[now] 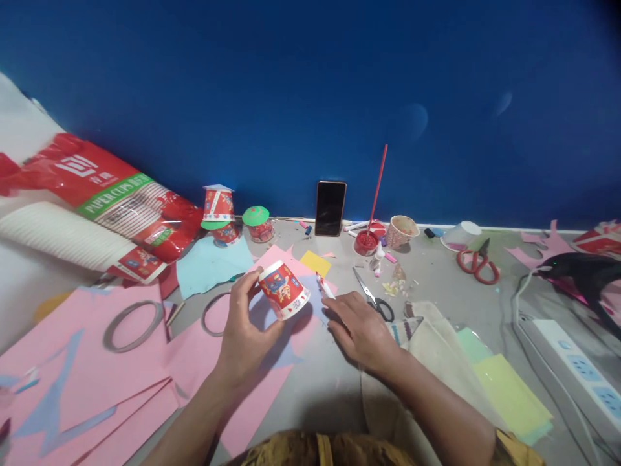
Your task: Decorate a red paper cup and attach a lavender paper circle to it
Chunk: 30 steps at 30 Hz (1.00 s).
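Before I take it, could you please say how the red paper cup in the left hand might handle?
The red paper cup is probably light, being small enough for the left hand alone. Its paper wall would likely dent under a hard squeeze. Laid on its side, its round, tapering body may roll in a curve.

Left grip (247,327): tilted red paper cup (284,289), held
Right grip (358,329): touching red-and-white pen (325,285)
Just beyond right grip: black-handled scissors (373,300)
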### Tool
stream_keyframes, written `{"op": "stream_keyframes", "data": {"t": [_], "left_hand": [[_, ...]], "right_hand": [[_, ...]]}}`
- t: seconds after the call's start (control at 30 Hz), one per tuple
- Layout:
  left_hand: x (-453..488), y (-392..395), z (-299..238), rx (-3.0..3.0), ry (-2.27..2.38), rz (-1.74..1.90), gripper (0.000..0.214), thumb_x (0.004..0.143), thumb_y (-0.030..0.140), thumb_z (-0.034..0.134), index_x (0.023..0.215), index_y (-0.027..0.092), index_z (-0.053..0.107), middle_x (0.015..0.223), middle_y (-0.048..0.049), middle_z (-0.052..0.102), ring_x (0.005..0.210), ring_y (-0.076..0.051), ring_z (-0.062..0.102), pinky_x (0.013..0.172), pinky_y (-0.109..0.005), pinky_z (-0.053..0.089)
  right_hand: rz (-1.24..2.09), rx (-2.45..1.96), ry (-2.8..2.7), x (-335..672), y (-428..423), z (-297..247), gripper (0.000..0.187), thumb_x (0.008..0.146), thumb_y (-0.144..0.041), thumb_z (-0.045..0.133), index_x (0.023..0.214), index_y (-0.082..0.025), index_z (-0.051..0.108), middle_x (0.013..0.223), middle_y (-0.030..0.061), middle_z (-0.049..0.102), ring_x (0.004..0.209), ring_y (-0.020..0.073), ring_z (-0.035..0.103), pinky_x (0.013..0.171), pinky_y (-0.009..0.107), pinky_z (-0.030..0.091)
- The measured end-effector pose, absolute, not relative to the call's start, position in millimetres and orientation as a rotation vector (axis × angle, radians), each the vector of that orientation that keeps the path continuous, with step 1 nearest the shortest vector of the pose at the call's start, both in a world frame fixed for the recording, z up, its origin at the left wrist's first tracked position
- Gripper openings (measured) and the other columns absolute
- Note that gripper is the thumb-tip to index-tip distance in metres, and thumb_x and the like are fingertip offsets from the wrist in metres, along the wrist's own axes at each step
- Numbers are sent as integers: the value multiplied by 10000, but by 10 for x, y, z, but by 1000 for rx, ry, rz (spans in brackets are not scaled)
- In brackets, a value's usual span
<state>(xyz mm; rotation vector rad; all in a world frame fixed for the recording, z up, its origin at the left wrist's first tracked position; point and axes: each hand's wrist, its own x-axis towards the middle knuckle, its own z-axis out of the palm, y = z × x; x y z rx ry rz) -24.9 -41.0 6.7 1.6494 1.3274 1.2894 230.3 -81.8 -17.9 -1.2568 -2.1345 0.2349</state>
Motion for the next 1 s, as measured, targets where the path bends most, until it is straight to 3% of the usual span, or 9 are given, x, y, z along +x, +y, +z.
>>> {"op": "stream_keyframes", "data": {"t": [0.33,0.67,1.0], "left_hand": [[-266,-401,16,1718,1325,1297,802,864,282,826,1563,291,432,1649,-177,472,1523,-394,510,1283,-634,397],[-319,-286,-58,2154,1420,1275,690,927,217,765,1540,290,456,1570,-164,544,1543,-395,488,1289,-645,400],[-299,-310,-21,2010,1386,1373,804,833,343,922,1510,347,490,1515,-117,507,1489,-383,493,1261,-620,435]], "right_hand": [[261,-1251,-2239,2286,-850,-185,527,985,-216,729,1495,-173,605,1251,158,768,1169,354,631,1005,542,575],[325,-1387,-2376,2286,-859,-158,654,954,-333,828,1537,-151,593,1449,212,708,1386,410,556,1125,598,509],[312,-1418,-2422,2261,-873,-202,632,973,-354,813,1533,-142,612,1560,223,647,1492,429,508,1171,629,499]]}}
